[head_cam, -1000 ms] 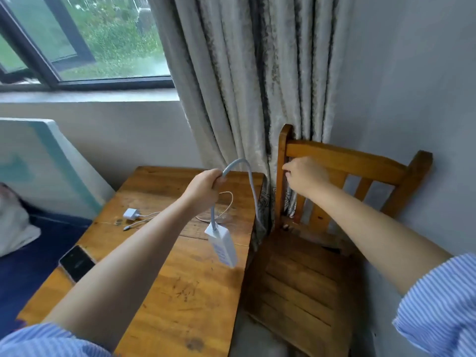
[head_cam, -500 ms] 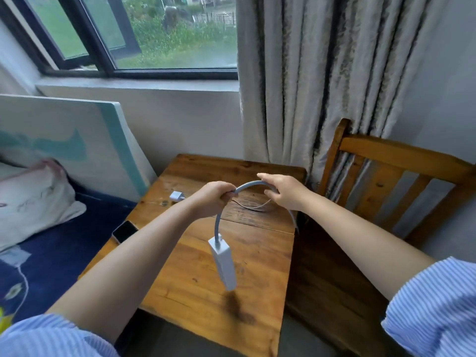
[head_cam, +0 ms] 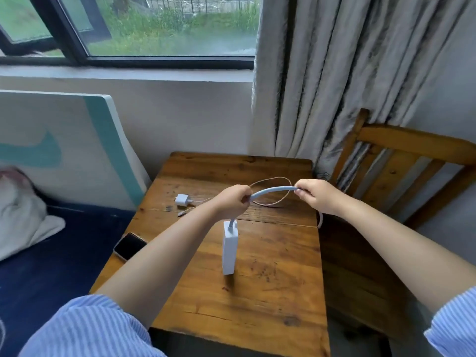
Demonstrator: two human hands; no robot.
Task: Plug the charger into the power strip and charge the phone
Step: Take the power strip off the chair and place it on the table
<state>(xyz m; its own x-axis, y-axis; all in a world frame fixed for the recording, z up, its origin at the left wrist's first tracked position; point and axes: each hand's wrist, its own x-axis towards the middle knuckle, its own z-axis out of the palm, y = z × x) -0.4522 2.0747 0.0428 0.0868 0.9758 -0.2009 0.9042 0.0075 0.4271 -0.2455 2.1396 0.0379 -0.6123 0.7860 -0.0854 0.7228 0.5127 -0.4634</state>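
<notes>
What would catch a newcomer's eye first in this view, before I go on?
The white power strip dangles upright over the middle of the wooden table, hung by its thick cord, which the left hand and right hand grip as an arch. Behind the left hand, the charger lies unplugged, and the phone sits at the table's left edge.

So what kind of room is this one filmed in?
Probably a bedroom: a pillow lies on dark blue bedding beside a small wooden table, under a curtained window, with a wooden chair alongside.
</notes>
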